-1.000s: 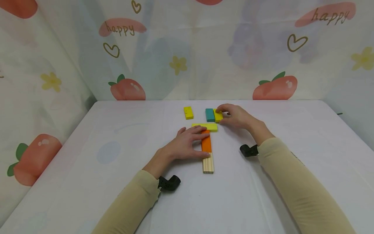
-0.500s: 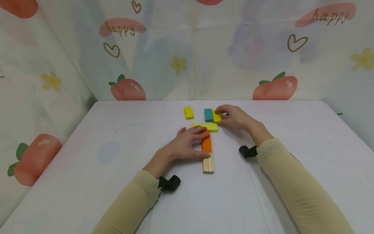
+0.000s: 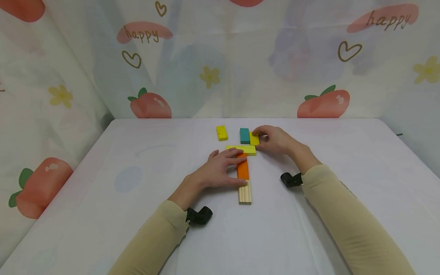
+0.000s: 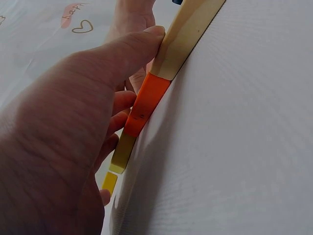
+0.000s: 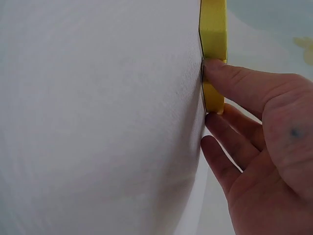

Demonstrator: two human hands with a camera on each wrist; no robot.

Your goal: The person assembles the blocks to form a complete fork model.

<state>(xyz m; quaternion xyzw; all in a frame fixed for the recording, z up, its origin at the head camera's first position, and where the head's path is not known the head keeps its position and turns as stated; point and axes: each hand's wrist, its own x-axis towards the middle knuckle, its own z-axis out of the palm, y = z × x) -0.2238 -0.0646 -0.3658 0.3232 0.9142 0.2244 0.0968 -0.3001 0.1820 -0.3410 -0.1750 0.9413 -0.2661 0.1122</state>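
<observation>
In the head view my left hand [image 3: 217, 170] rests with extended fingers along a column of flat blocks. Its thumb touches the plain wooden block [image 3: 245, 195]; other fingertips lie on the orange block [image 3: 243, 172] and the crosswise lime-yellow block [image 3: 249, 150]. My right hand [image 3: 276, 141] pinches a small yellow block [image 3: 254, 138] between thumb and fingers at its near and far ends. That yellow block [image 5: 213, 98] also shows in the right wrist view, partly covered by the thumb. Its left side meets a teal block [image 3: 244, 136]. Both lie just beyond the crosswise block.
Another small yellow block [image 3: 222, 133], with dark marks on top, lies apart to the left of the teal one. A white cloth [image 3: 144, 229] covers the table. A patterned curtain [image 3: 247, 57] rises along the back edge. Each wrist carries a black camera mount [image 3: 291, 179].
My right hand has moved slightly left and nearer, shifting the yellow block and the teal block left together. My left hand and the column beneath it stay put.
</observation>
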